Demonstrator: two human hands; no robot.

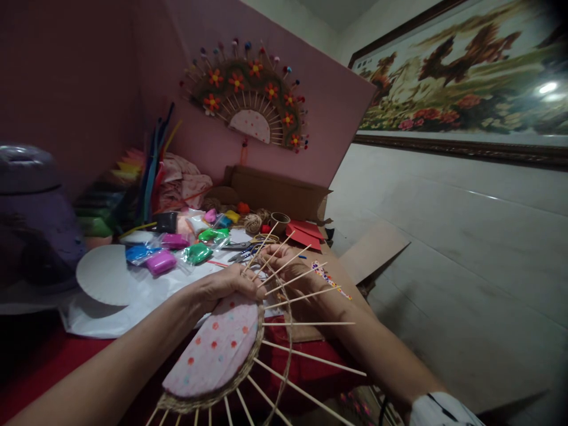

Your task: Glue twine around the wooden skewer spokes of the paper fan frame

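A half-round fan with pinkish, red-dotted fabric and a woven twine edge is held tilted in front of me. Thin wooden sticks radiate from its curved rim. My left hand grips its upper end, thumb on the rim near the sticks. Between the sticks, my right hand has its fingers pinched at a strand of twine, which arcs loosely across the sticks down to the lower edge. Part of the right hand is hidden behind the sticks.
Bags of coloured clay, scissors, twine balls, red paper and a white paper plate lie on the table. A string of beads lies right of my hands. A finished fan hangs on the pink board behind.
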